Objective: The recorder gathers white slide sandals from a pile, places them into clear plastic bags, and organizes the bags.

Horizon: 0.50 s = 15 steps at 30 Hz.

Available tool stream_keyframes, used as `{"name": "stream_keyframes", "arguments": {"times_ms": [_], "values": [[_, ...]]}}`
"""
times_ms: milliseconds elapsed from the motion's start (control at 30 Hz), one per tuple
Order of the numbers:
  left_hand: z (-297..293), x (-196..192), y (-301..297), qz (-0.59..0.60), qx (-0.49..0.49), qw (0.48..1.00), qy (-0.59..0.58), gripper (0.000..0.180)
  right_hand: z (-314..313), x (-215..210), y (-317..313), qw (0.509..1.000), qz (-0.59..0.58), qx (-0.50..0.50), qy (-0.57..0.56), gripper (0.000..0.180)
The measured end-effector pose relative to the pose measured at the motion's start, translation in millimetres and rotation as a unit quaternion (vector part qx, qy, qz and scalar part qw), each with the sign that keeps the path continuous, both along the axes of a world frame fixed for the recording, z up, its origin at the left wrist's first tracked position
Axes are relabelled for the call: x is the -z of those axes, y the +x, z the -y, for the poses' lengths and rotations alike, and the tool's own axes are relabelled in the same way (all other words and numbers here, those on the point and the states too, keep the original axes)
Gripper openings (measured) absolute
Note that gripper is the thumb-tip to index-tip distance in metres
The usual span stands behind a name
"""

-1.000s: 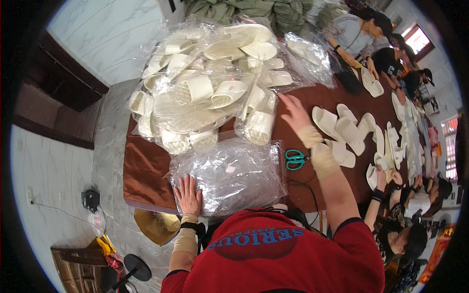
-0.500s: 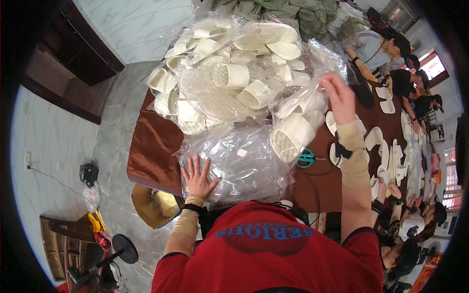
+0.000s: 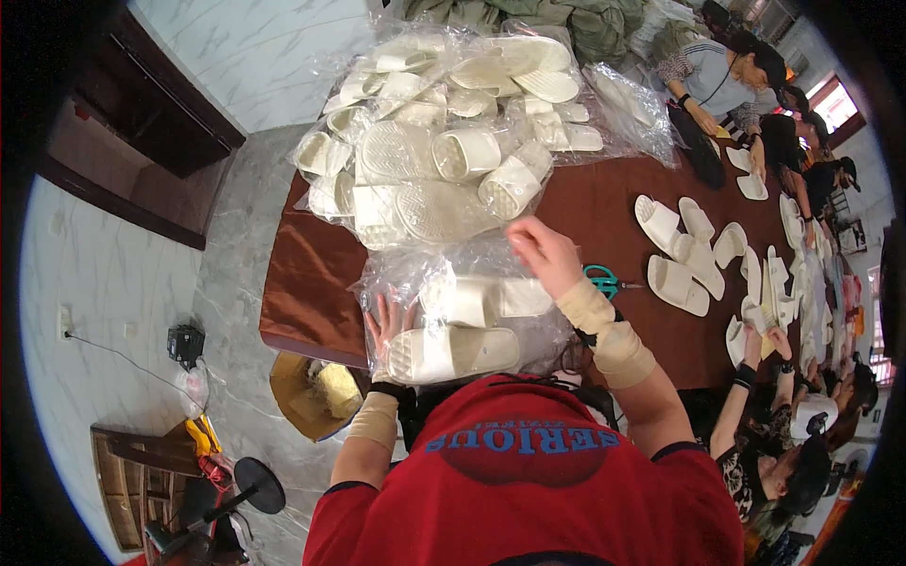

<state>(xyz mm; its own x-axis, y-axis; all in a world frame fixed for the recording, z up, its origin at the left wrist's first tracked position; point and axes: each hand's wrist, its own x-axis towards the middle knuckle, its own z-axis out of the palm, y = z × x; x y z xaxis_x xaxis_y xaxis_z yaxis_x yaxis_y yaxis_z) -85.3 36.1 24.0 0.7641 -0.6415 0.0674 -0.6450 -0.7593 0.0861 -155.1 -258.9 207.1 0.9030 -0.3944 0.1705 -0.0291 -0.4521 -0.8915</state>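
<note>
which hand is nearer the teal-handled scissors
Right. The right hand is just left of the teal-handled scissors, apart from them; the left hand is much farther left, at the left end of the bagged white slippers.

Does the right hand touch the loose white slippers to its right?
Apart: the head view shows brown cloth between the right hand and those slippers.
</note>
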Motion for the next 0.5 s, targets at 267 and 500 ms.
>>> {"name": "stream_keyframes", "arguments": {"times_ms": [267,500], "values": [[-6.5,3.0,2.0,0.008,-0.005,1.0,-0.026,0.06,56.7,84.7,-80.9,0.968,-0.248,-0.029,0.012,0.021],[-1.7,3.6,4.1,-0.002,0.0,1.0,-0.025,0.06,68.0,167.4,-85.3,0.98,-0.148,0.135,0.011,0.02]]}}
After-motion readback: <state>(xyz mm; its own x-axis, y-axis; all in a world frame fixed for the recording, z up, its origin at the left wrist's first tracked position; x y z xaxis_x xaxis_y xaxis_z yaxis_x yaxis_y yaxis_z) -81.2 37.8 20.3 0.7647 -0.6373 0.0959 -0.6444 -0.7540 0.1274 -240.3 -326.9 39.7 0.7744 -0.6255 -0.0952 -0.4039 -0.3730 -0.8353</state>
